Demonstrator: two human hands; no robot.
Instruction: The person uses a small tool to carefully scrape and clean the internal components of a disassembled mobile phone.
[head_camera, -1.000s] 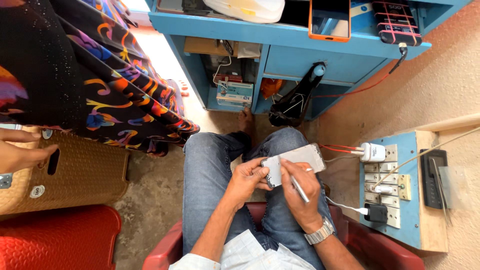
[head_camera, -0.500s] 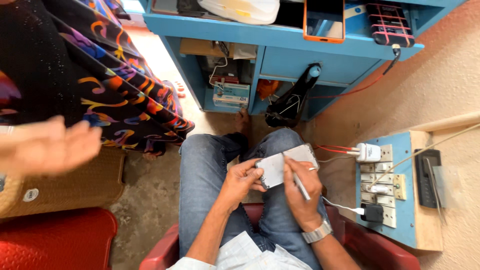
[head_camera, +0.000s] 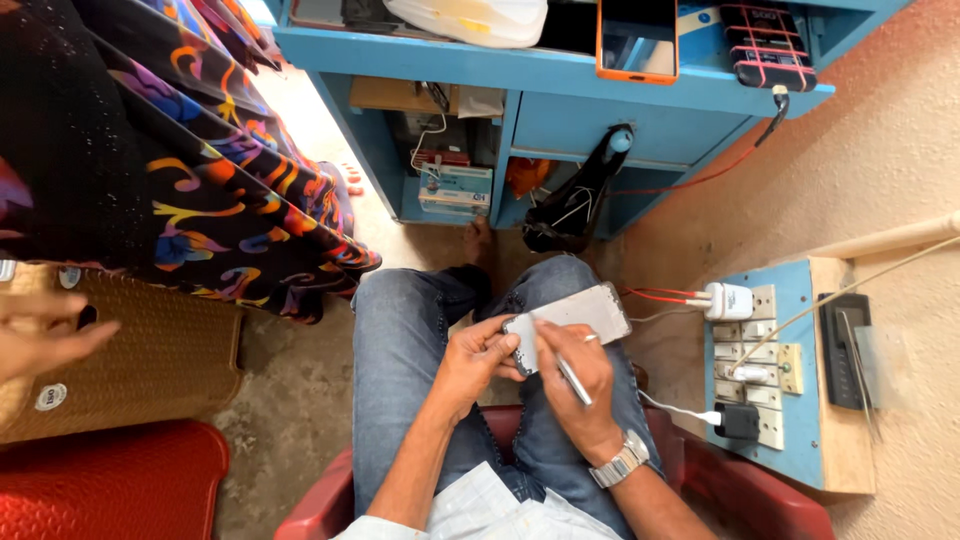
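One grey phone (head_camera: 572, 318) lies across the seated person's lap, above the jeans (head_camera: 400, 350). The left hand (head_camera: 478, 358) pinches its near end between thumb and fingers. The right hand (head_camera: 575, 372) is closed around one thin metal tool (head_camera: 572, 378), tip on the phone. One watch (head_camera: 620, 465) sits on the right wrist. To the right, one blue switchboard (head_camera: 790, 400) carries two plugs, one white and one black. On the blue desk (head_camera: 560, 85) ahead: one orange-cased phone (head_camera: 637, 40), one black keypad phone (head_camera: 767, 45). One other person's hand (head_camera: 45, 335) shows at the left edge.
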